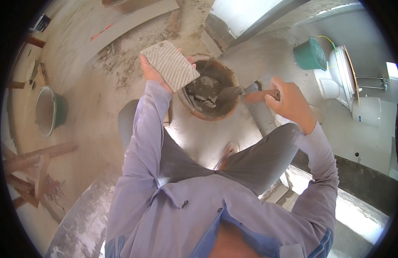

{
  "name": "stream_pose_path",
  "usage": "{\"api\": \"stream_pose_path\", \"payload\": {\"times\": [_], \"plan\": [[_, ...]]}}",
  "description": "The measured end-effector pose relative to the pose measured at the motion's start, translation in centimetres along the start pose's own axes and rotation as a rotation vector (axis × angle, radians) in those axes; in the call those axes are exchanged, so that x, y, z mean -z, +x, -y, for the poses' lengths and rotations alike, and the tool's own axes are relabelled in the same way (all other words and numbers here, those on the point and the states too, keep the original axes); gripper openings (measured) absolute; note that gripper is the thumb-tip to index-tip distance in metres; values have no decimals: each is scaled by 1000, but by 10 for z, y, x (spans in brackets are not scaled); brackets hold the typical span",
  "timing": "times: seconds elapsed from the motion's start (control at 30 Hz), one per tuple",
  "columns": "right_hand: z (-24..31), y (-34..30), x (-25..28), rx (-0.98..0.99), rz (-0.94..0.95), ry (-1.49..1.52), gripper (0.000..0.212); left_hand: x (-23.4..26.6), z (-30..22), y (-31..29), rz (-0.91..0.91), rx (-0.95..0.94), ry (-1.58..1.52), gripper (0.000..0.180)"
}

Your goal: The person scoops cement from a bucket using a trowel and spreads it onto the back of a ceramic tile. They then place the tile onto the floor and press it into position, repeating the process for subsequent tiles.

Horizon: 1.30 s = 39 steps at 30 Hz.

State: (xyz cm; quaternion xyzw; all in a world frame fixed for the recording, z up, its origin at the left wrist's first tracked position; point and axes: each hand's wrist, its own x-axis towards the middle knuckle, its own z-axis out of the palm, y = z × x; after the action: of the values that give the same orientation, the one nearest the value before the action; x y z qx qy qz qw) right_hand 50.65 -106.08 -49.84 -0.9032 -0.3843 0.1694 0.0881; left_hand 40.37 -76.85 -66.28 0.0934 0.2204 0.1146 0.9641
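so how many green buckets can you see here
2: one green bucket on the floor at the left, another green bucket at the upper right. Others could be hidden outside the round view.

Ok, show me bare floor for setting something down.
Brown floor between the left bucket and left sleeve looks free; so does grey floor between the bowl and the right bucket beside the toilet. Crowded: lower left, with timber, and around the bowl, where the left hand holds a tile and the right hand a trowel.
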Motion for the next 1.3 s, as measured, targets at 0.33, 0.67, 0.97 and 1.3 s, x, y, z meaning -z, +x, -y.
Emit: {"api": "stream_pose_path", "payload": {"times": [0.33,0.67,0.97,1.3], "plan": [[-22,24,-69,363,263,-573,14,6,-25,-3,544,-201,-107,107],[5,41,-41,328,242,-620,10,23,-55,-6,507,-448,-232,105],[38,71,-74,274,410,-676,12,6,-58,-39,210,-512,-253,100],[35,33,-126,498,318,-842,8,6,-64,-29,199,-518,-177,102]]}}
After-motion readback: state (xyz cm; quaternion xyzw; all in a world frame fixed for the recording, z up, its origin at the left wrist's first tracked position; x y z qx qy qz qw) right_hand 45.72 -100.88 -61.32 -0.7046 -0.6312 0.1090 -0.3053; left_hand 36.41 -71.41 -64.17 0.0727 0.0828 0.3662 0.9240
